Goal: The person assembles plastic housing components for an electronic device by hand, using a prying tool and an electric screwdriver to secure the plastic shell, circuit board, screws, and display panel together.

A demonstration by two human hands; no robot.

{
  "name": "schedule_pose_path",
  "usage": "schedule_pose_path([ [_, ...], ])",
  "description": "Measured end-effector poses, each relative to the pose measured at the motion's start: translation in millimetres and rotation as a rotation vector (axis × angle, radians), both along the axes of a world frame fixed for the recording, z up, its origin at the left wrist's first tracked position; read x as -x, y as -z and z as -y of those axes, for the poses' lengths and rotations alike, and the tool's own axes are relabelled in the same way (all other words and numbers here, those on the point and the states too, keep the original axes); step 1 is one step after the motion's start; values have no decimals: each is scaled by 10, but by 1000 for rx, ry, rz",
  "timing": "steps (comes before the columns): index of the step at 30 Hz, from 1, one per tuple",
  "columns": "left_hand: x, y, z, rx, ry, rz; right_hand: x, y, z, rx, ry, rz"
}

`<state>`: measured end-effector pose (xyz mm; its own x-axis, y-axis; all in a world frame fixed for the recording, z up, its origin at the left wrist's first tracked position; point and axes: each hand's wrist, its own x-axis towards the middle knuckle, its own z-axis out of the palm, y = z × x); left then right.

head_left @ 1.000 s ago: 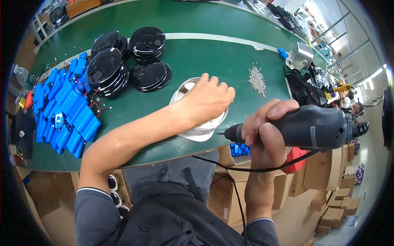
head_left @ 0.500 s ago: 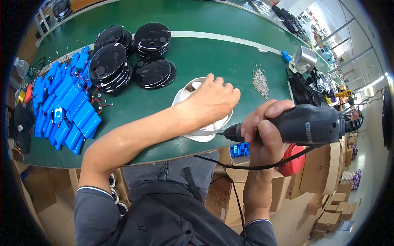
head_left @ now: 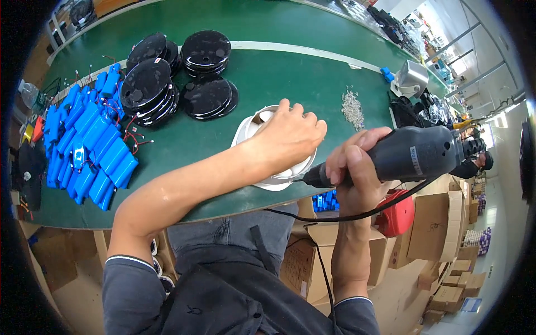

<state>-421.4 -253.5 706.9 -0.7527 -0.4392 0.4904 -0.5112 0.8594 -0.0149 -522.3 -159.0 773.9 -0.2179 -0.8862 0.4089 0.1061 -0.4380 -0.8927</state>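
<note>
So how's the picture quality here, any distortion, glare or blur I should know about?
Head view: strong fisheye, so the green table edge bows and the corners go black; bright, blown-out daylight at the upper right; soft sheen on the black discs; left hand, white round housing and right hand on the electric screwdriver look sharp.

The white round housing [head_left: 272,180] lies flat at the near edge of the green table, mostly covered by a palm, with only its rim and some pale inner ribs at 11 o'clock showing. The black electric screwdriver [head_left: 405,155] is held level just beyond the table edge at the housing's 3 o'clock, its tip pointing toward 9 o'clock and meeting the rim. Its thick barrel runs out toward 3 o'clock, and a black cord drops from it toward 7 o'clock.
</note>
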Motion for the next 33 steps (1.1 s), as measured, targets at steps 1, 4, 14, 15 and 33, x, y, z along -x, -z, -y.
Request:
schedule_pose_path([
  [1,3,-5,1,3,2,-1,6,-5,-10,0,11,-4],
  [4,-28,-9,1,-21,-13,-23,3,-15,-30,7,13,1],
  [14,46,-177,42,-155,-326,142,281,-387,-70,197,30,67],
  [15,31,-232,67,-251,-325,174,303,-446,-84,191,97,49],
  [33,677,-419,75,-521,559,-168,897,-687,48,301,129,52],
])
